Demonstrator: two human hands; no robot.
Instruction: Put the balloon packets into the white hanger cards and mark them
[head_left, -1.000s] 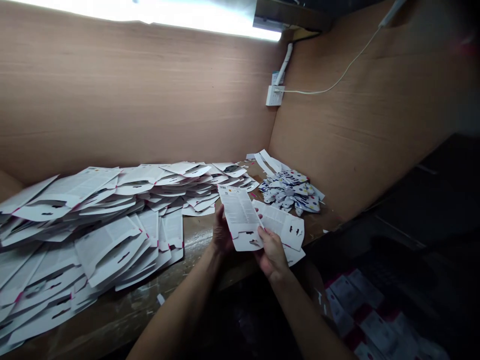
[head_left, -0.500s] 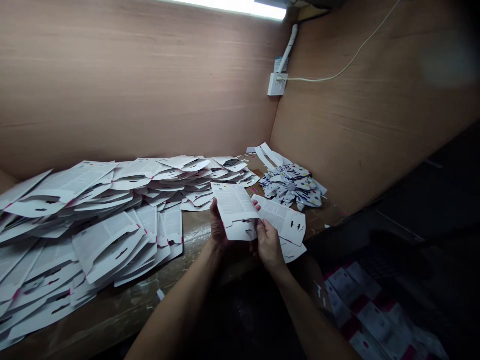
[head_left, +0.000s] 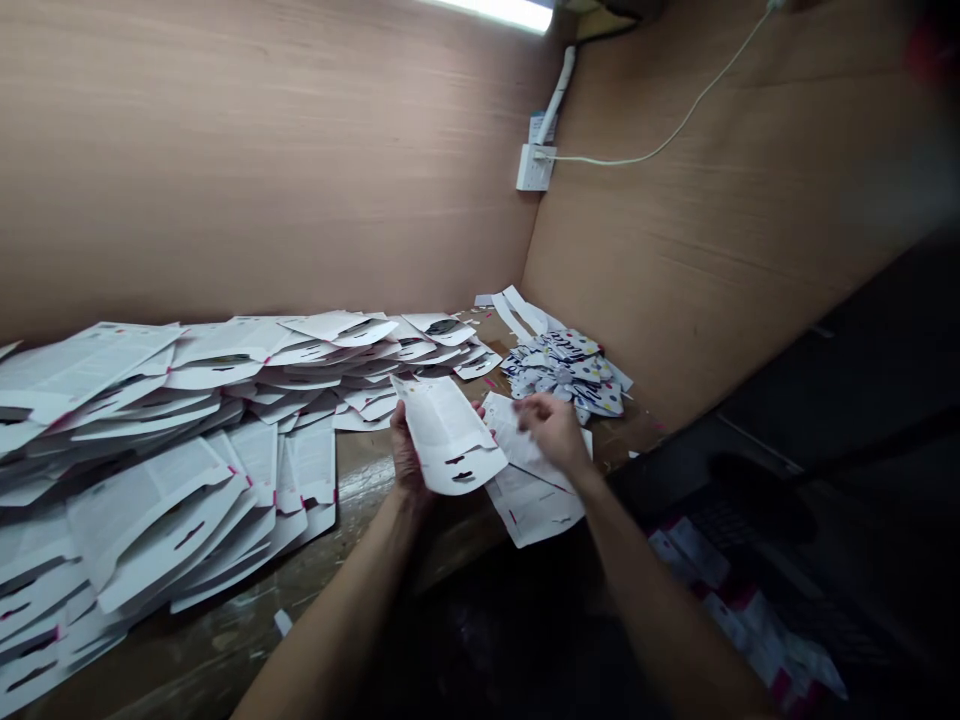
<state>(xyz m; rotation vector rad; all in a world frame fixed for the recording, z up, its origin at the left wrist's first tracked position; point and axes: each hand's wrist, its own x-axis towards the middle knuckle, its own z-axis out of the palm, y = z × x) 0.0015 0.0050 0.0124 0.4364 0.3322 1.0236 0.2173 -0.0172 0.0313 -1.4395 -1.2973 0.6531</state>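
Observation:
My left hand is closed on the left edge of a white printed card envelope, its fingertips showing at the far side. The envelope's flap end, with hang-hole slots, points toward me. My right hand hovers over more white card envelopes lying at the table's edge. Its fingers are loosely bent and apart, slightly blurred, with nothing visible in them. Just beyond it lies a heap of small polka-dotted printed pieces with blue lettering.
Stacks of white card envelopes cover the table's left side and back. White paper strips lie in the corner. A wall socket with a cable is on the board wall. Packets in a dark crate stand low at right.
My right hand has let go of the envelope and moved right, toward the dotted heap. My left hand keeps the envelope, now tilted with its flap end toward me. The view has shifted slightly right.

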